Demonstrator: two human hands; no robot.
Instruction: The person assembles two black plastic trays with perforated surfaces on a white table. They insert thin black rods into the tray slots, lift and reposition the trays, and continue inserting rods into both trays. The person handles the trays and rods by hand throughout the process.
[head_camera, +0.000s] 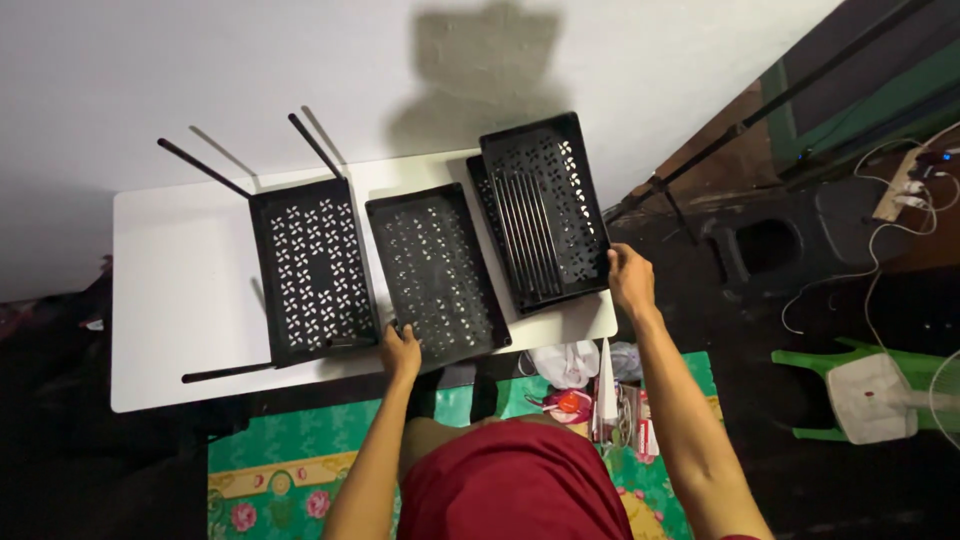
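The left hand (401, 352) rests on the near edge of the middle black tray (436, 268), its fingers curled over the rim in a grip on that edge. The right hand (630, 280) closes its grip on the near right corner of the right black tray (545, 208), which lies tilted with its left side overlapping the middle tray's far right corner. A bundle of thin dark rods (528, 235) lies lengthwise inside that right tray. All three trays sit on a white bench (180, 300) pushed against a pale wall.

The fingertips of both hands are hidden behind the tray rims, so how far they wrap underneath is not clear.

To the left, just beside the middle one, the left black tray (314, 270) has long poles sticking out past its corners, two toward the wall and one along the bench's near edge. Below the bench lie a green patterned mat (280, 465), a white bag (566, 362) and small clutter. A green plastic chair (870, 390) stands well apart at right.
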